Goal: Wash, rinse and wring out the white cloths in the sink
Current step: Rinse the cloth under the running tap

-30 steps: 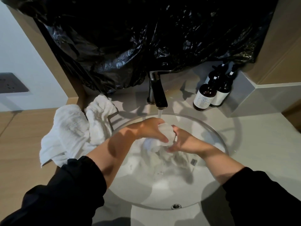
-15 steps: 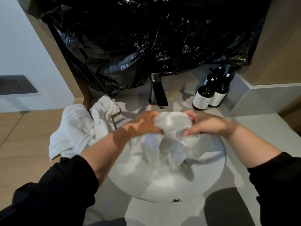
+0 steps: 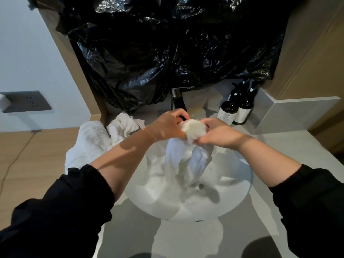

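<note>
Far left, a dark wall socket plate (image 3: pixel 26 101) sat on the pale wall. A thin cable (image 3: pixel 16 157) ran down over the wooden counter (image 3: pixel 42 144). A pile of white cloths (image 3: pixel 93 144) lay heaped on that counter, just left of the sink (image 3: pixel 238 192) and touching its far-left rim. Black plastic sheeting (image 3: pixel 167 53) hung across the far wall above the basin.

The left hand (image 3: pixel 165 125), with its black sleeve (image 3: pixel 55 211) pushed up the forearm, was over the far part of the sink. Its fingers were curled tight round the bunched top of a white cloth (image 3: pixel 193 127). The dark faucet (image 3: pixel 177 101) stood just behind that hand, its spout partly hidden. Whether water ran could not be told.

The right hand (image 3: pixel 219 135) gripped the same bunch from the right, fingers curled and pinching the fabric. The two hands were close together with the wad between them. The rest of the cloth hung from both grips in twisted folds down into the white round basin, its lower end in the bowl near the drain (image 3: pixel 200 186). The bowl looked wet.

Two dark bottles (image 3: pixel 234 110) with white labels stood side by side far right of the faucet on the grey countertop (image 3: pixel 279 146). The right sleeve (image 3: pixel 312 202) was black too, at the near right.
</note>
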Motion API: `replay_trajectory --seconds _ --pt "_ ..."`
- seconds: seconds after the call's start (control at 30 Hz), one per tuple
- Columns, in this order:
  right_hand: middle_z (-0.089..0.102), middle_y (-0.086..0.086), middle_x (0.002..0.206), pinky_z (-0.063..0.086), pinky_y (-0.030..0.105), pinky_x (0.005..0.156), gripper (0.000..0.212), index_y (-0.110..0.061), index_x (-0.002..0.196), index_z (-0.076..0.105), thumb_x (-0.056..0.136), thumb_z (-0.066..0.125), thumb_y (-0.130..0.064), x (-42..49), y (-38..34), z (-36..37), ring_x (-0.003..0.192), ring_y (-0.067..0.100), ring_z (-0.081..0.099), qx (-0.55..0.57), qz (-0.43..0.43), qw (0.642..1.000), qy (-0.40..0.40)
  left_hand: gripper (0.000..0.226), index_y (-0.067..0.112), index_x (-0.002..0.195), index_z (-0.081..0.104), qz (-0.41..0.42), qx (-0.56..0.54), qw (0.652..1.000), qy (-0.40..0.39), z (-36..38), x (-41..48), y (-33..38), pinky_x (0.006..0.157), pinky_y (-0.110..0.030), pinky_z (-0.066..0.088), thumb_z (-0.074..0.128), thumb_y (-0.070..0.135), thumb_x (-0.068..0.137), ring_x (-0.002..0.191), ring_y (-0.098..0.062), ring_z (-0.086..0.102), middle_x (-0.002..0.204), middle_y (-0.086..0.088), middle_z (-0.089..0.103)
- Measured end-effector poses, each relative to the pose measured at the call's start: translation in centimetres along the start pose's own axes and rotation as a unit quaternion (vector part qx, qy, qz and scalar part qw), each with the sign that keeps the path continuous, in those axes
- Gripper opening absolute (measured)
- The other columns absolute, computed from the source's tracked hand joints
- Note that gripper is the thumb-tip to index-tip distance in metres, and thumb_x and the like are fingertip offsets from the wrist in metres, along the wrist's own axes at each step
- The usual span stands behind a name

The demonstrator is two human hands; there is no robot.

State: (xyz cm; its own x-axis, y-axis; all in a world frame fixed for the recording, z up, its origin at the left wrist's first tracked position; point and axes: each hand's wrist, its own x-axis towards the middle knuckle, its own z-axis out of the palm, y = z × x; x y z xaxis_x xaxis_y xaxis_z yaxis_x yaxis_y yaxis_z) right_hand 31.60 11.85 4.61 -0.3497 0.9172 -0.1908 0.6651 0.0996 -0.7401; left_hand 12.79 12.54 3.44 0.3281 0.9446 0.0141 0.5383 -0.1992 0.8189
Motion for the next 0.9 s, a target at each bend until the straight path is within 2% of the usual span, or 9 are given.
replay_trajectory --seconds 0.17,0.27,0.37,0.43,0.53,0.6,0.7,0.83,0.9 --pt "0.067 0.012 0.095 0.049 0.031 0.079 0.042 -0.007 0.107 0.063 0.068 0.08 -0.004 -0.7 -1.0 -1.5 0.088 0.018 0.062 0.172 -0.007 0.985 -0.017 0.044 0.019 0.095 0.057 -0.002 -0.16 0.986 0.054 -1.1 -0.6 1.5 0.079 -0.033 0.054 0.079 -0.008 0.068 0.078 -0.016 0.061 0.085 -0.001 0.065" --pt "0.067 0.009 0.088 0.054 0.029 0.074 0.04 -0.004 0.104 0.062 0.067 0.072 0.007 -1.0 -2.1 -2.4 0.081 0.019 0.065 0.291 -0.034 0.956 -0.02 0.046 0.015 0.115 0.055 0.008 -0.232 0.971 0.05 -0.6 -1.7 1.1 0.091 -0.038 0.054 0.077 0.003 0.077 0.099 -0.016 0.064 0.104 -0.002 0.067" --pt "0.067 0.012 0.086 0.056 0.029 0.066 0.045 0.003 0.108 0.058 0.065 0.069 0.011 -1.4 -3.5 -2.7 0.076 0.02 0.068 0.395 -0.041 0.917 -0.026 0.077 0.015 0.141 0.038 0.015 -0.212 0.977 0.006 1.7 -3.4 -1.0 0.095 -0.029 0.051 0.08 0.019 0.077 0.117 -0.011 0.057 0.127 0.003 0.058" --pt "0.064 0.018 0.098 0.057 0.036 0.077 0.059 0.01 0.122 0.051 0.066 0.068 0.01 -1.4 -4.5 -2.3 0.089 0.026 0.066 0.454 -0.04 0.89 -0.025 0.09 0.017 0.141 0.036 -0.032 -0.151 0.988 0.025 4.6 -4.2 -1.8 0.087 -0.012 0.047 0.087 0.03 0.068 0.109 -0.002 0.055 0.122 0.013 0.055" --pt "0.058 0.025 0.113 0.05 0.041 0.096 0.063 0.011 0.123 0.051 0.062 0.067 0.01 -1.2 -6.0 -1.2 0.101 0.031 0.06 0.528 -0.031 0.849 -0.009 0.084 0.01 0.125 0.054 -0.101 -0.237 0.962 0.093 9.0 -4.0 -2.1 0.072 -0.011 0.049 0.091 0.03 0.052 0.1 -0.013 0.063 0.104 0.006 0.065" --pt "0.056 0.026 0.119 0.045 0.042 0.103 0.053 0.006 0.115 0.056 0.063 0.067 0.011 -1.2 -6.5 -0.3 0.109 0.032 0.059 0.559 -0.028 0.829 -0.006 0.08 0.014 0.124 0.051 -0.138 -0.272 0.941 0.145 10.7 -3.1 -2.1 0.079 -0.017 0.05 0.092 0.023 0.056 0.102 -0.015 0.062 0.103 0.006 0.065" --pt "0.059 0.022 0.117 0.041 0.041 0.107 0.044 0.007 0.117 0.057 0.073 0.063 0.005 -1.1 -5.9 0.0 0.12 0.031 0.056 0.6 -0.011 0.8 0.007 0.077 0.018 0.128 0.044 -0.179 -0.221 0.943 0.172 11.4 -2.2 -2.4 0.089 -0.024 0.046 0.089 0.02 0.065 0.103 -0.015 0.057 0.108 0.007 0.057" --pt "0.063 0.017 0.106 0.046 0.041 0.101 0.03 0.003 0.111 0.058 0.081 0.057 -0.002 -0.3 -1.4 -1.0 0.11 0.028 0.059 0.654 0.036 0.755 0.039 0.043 0.008 0.116 0.063 -0.177 -0.099 0.975 0.085 8.2 -2.4 -4.6 0.072 -0.022 0.043 0.079 0.016 0.076 0.098 -0.02 0.062 0.1 0.0 0.062" --pt "0.065 0.017 0.108 0.054 0.04 0.089 0.036 0.001 0.111 0.059 0.076 0.065 -0.002 0.0 2.8 -1.0 0.106 0.029 0.061 0.666 0.072 0.74 0.061 0.053 0.005 0.115 0.065 -0.16 -0.154 0.975 -0.013 5.7 -2.9 -6.4 0.083 -0.032 0.053 0.08 0.025 0.067 0.101 -0.025 0.064 0.108 -0.012 0.068"
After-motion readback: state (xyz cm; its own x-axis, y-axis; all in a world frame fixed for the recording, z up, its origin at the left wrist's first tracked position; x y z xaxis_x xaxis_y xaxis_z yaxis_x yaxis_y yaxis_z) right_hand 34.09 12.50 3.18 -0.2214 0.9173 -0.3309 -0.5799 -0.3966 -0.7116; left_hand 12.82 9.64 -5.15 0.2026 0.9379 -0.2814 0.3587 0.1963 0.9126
